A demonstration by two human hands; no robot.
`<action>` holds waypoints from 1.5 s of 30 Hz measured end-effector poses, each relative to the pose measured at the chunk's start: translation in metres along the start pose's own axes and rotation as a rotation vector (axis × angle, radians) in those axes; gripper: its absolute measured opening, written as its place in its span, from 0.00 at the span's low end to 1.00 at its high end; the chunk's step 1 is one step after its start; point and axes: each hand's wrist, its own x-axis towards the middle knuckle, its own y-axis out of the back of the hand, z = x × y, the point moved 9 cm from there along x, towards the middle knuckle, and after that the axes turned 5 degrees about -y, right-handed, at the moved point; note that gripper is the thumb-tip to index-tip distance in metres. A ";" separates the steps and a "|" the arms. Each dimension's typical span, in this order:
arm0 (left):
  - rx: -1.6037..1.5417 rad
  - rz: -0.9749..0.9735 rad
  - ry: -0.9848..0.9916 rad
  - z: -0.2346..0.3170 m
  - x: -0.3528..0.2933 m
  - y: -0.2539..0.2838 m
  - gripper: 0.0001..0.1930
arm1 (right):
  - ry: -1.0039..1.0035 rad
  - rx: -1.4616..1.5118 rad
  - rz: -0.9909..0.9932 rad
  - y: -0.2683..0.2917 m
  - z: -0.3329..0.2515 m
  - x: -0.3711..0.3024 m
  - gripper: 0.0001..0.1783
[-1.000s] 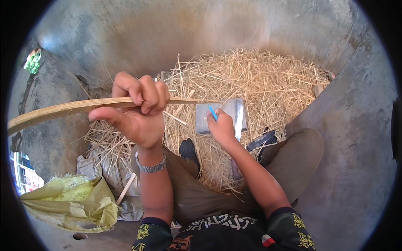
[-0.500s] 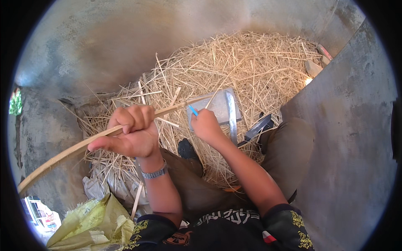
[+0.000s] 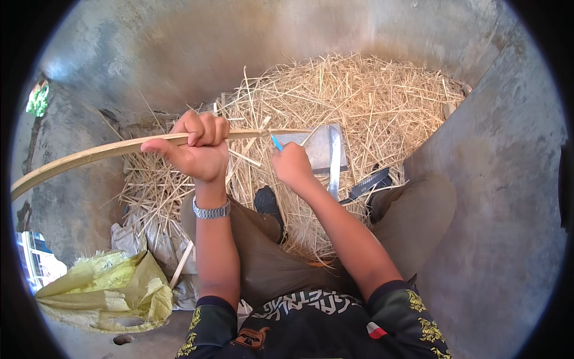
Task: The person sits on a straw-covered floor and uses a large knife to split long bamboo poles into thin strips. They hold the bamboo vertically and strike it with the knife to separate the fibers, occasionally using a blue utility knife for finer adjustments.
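A long, pale bamboo strip [image 3: 95, 151] bows from the left rim of the view to above the grey slab. My left hand [image 3: 200, 146] is wrapped round it, fingers curled over the top and thumb stretched along it to the left. Close to the strip's right part, my right hand [image 3: 293, 164] is closed on a slim tool with a blue end [image 3: 276, 142], which meets or nearly meets the strip. A thin pale stick [image 3: 310, 136] juts up beside that fist; whether it belongs to the tool I cannot tell. A shaving curls up from the strip near the blue end.
A long silver blade [image 3: 335, 157] lies across the grey slab [image 3: 314, 149]. Bamboo shavings [image 3: 371, 102] heap around it, between concrete walls [image 3: 496, 197]. My feet in black footwear [image 3: 268, 206] flank the slab's near side. A yellow-green woven sack [image 3: 113, 290] lies at lower left.
The bamboo strip now lies flatter, its left part higher in view. My left hand has risen slightly, still gripping it. My right hand keeps the blue-ended tool near the strip.
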 end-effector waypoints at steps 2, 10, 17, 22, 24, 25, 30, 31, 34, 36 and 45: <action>0.002 0.000 0.012 0.001 0.006 0.001 0.41 | -0.011 -0.023 0.007 -0.003 0.003 0.002 0.17; 0.048 -0.069 -0.020 -0.002 -0.013 -0.019 0.40 | -0.132 -0.208 0.042 0.016 0.054 0.046 0.19; -0.018 -0.019 0.007 0.013 -0.011 -0.004 0.41 | 0.071 -0.087 -0.006 0.013 -0.036 -0.018 0.20; -0.020 -0.093 -0.073 0.010 -0.028 -0.011 0.41 | -0.181 -0.162 0.019 0.004 0.091 0.033 0.19; 0.054 -0.108 -0.071 0.012 -0.033 -0.024 0.41 | -0.206 -0.237 0.004 -0.018 0.124 0.035 0.20; 0.093 -0.118 -0.081 0.014 -0.031 -0.027 0.41 | -0.207 -0.274 0.000 -0.023 0.124 0.035 0.21; 0.015 -0.039 -0.073 0.015 -0.025 -0.014 0.42 | -0.380 0.155 0.017 -0.046 0.136 0.043 0.22; 0.000 0.008 -0.074 0.017 -0.024 -0.006 0.42 | -0.376 0.136 0.013 -0.042 0.144 0.047 0.22; -0.004 0.160 -0.058 0.023 -0.019 0.018 0.41 | -0.258 0.046 0.049 -0.020 0.117 0.038 0.21; 0.042 0.216 -0.061 0.022 -0.019 0.022 0.41 | -0.139 -0.012 0.079 -0.004 0.070 0.025 0.21; 0.256 0.524 -0.158 0.031 -0.037 0.010 0.40 | -0.061 -0.070 0.029 -0.020 0.024 0.012 0.17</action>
